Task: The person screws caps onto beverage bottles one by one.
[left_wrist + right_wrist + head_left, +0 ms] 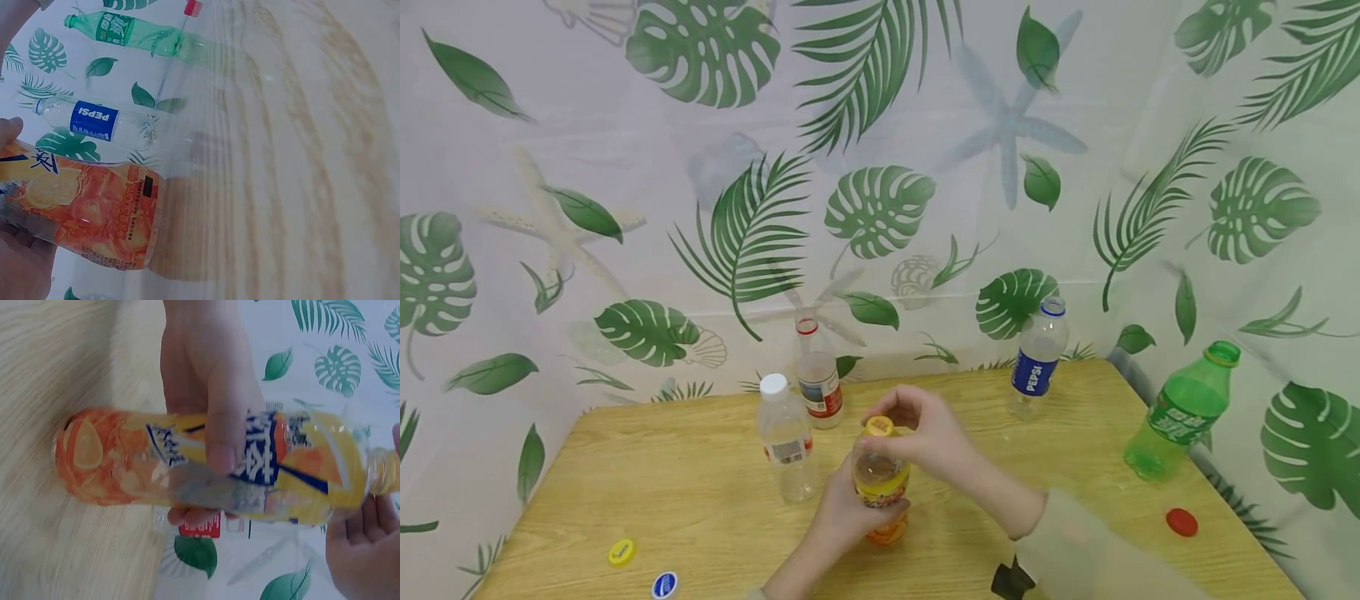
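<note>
A plastic drink bottle [882,487] with a yellow and orange label stands near the middle of the table. My left hand [841,514] grips it round the body, its thumb lying across the label in the right wrist view. Up at the neck, my right hand [928,433] pinches the yellow cap [880,426] between thumb and fingers. The cap sits on the bottle's mouth; how tightly, I cannot tell. Orange slices printed on the lower label [103,209] show in the left wrist view.
Left of my hands stand a clear bottle with a white cap [786,450] and an uncapped red-ringed bottle [820,387]. Uncapped Pepsi [1033,375] and green [1183,408] bottles stand to the right. Loose caps lie about: yellow [622,552], blue [665,585], red [1182,522].
</note>
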{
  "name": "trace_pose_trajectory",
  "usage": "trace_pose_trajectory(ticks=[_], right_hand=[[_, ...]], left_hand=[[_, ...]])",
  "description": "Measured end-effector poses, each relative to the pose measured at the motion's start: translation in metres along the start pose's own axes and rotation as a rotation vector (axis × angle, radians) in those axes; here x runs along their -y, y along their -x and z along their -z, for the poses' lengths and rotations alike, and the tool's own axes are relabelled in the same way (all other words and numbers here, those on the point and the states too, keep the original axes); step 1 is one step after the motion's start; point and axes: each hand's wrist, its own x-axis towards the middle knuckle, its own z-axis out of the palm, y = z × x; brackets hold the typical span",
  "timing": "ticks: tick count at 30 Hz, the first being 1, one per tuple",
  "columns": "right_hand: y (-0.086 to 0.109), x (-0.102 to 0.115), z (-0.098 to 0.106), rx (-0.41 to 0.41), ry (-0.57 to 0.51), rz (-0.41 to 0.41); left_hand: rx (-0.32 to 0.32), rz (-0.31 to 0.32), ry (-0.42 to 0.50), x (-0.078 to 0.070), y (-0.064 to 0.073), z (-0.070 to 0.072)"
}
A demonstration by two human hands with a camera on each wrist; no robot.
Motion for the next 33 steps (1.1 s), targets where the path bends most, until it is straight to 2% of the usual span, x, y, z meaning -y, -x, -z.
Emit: trace_pose_trajectory(ticks=[6, 9, 12, 15, 19, 23, 28, 33], right_hand=[[-0.003, -0.007, 0.015, 0.254, -0.111, 0.117], [-0.006, -0.012, 0.022, 0.378, -0.194, 0.135], [-0.009, -0.015, 0.026, 0.453, -0.229, 0.120], [-0.011, -0.017, 0.028, 0.477, -0.220, 0.101], [-0.011, -0.017, 0.027, 0.442, -0.199, 0.075], [-0.008, -0.017, 0.023, 0.348, -0.203, 0.031], [0.002, -0.013, 0.010, 0.152, -0.171, -0.015], [0.012, -0.007, -0.008, -0.067, -0.108, -0.007]], left_hand=[[0.008, -0.001, 0.010, 0.000, 0.001, 0.000], [0.009, 0.000, 0.008, 0.001, 0.001, 0.001], [0.011, 0.001, 0.006, 0.001, 0.000, 0.000], [0.018, 0.005, 0.020, 0.001, 0.000, 0.000], [0.027, 0.013, 0.038, 0.001, 0.000, 0.001], [0.022, 0.015, 0.032, 0.002, 0.000, 0.001], [0.009, 0.014, 0.014, 0.004, -0.001, 0.000], [-0.003, 0.009, 0.004, 0.005, -0.001, -0.001]])
